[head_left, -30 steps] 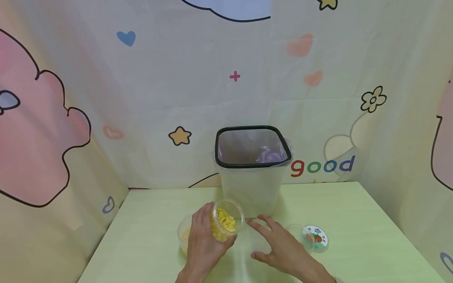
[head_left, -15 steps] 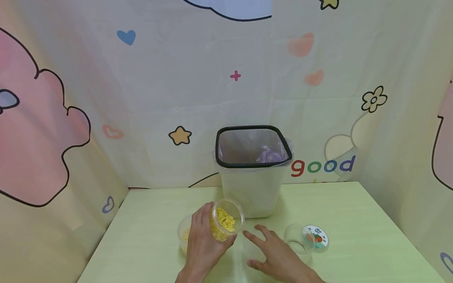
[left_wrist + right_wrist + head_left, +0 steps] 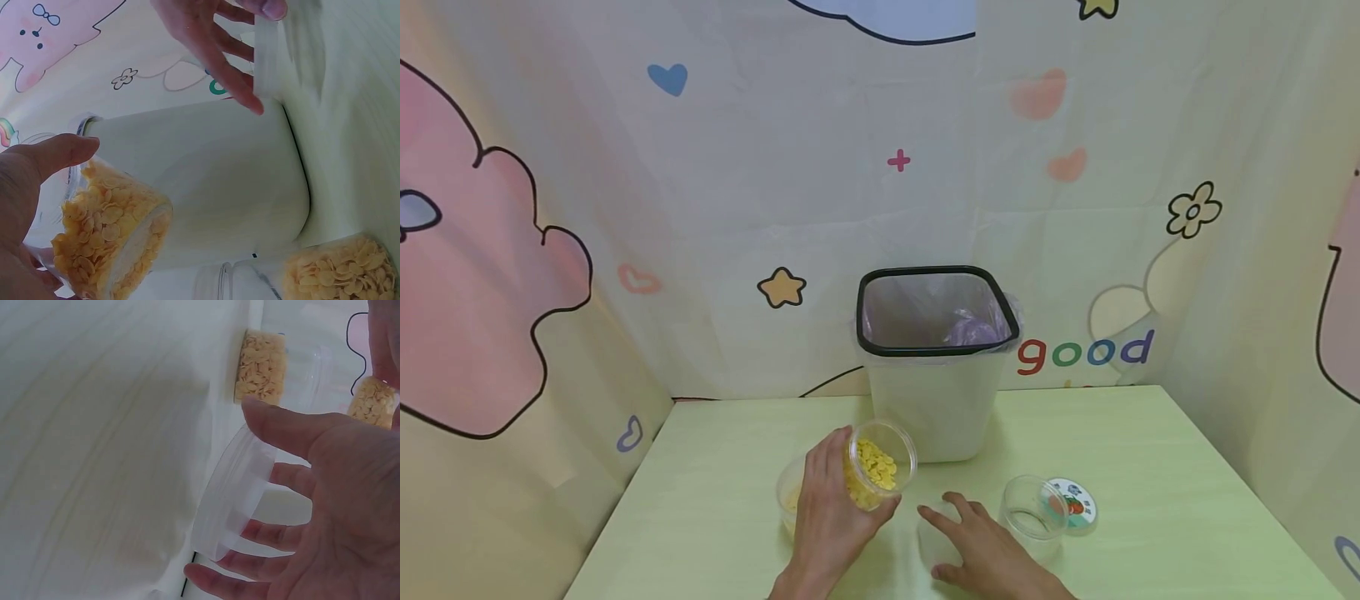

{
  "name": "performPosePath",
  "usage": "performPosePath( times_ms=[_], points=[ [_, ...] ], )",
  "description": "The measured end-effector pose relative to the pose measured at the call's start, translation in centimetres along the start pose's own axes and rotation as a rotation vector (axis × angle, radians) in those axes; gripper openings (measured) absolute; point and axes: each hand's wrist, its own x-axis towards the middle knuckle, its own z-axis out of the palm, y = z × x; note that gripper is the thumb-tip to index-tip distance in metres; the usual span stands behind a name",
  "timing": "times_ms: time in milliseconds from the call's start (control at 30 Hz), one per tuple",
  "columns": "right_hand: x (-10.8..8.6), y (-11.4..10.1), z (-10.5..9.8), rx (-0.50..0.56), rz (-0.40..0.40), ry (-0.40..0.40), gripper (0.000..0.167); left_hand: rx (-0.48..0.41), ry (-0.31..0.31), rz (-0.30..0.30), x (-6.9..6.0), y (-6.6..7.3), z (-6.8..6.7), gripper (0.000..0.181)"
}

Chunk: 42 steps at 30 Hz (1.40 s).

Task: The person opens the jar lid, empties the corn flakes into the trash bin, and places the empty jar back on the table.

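My left hand [image 3: 835, 517] grips a clear jar of yellow flakes [image 3: 878, 467], tilted with its mouth toward the right. In the left wrist view, the thumb and fingers of that hand wrap around the jar [image 3: 109, 234]. To its right, my right hand [image 3: 992, 550] holds a translucent round lid [image 3: 934, 542] by the edge, seen tilted between thumb and fingers [image 3: 234, 494] in the right wrist view. A second jar with flakes [image 3: 790, 492] stands on the table, partly hidden behind my left hand.
A white bin [image 3: 932, 408] with a black rim and a plastic liner stands at the back of the table [image 3: 1150, 467]. An empty clear container [image 3: 1033, 521] is right of my right hand, beside a printed round lid [image 3: 1078, 504]. A patterned curtain hangs behind.
My right hand has moved down toward the near edge with the translucent lid, uncovering more of the empty container. My left hand and its jar have barely moved.
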Motion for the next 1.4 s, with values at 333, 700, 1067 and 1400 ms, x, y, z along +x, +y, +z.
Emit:
performPosePath(
  times_ms=[333,700,1067,1400],
  points=[
    [0.2,0.8,1.0,0.007,0.055,-0.030,0.070,0.000,0.011,0.014,0.2,0.1,0.2,0.102],
    [0.3,0.8,1.3,-0.041,0.039,-0.016,0.069,0.007,-0.006,-0.002,0.3,0.2,0.2,0.102],
    [0.4,0.8,1.3,0.006,0.071,-0.055,0.072,0.009,0.007,0.010,0.2,0.1,0.0,0.103],
    [0.1,0.4,0.3,-0.052,-0.054,0.062,0.068,0.014,0.038,0.038,0.5,-0.1,-0.3,0.105]
  ],
)
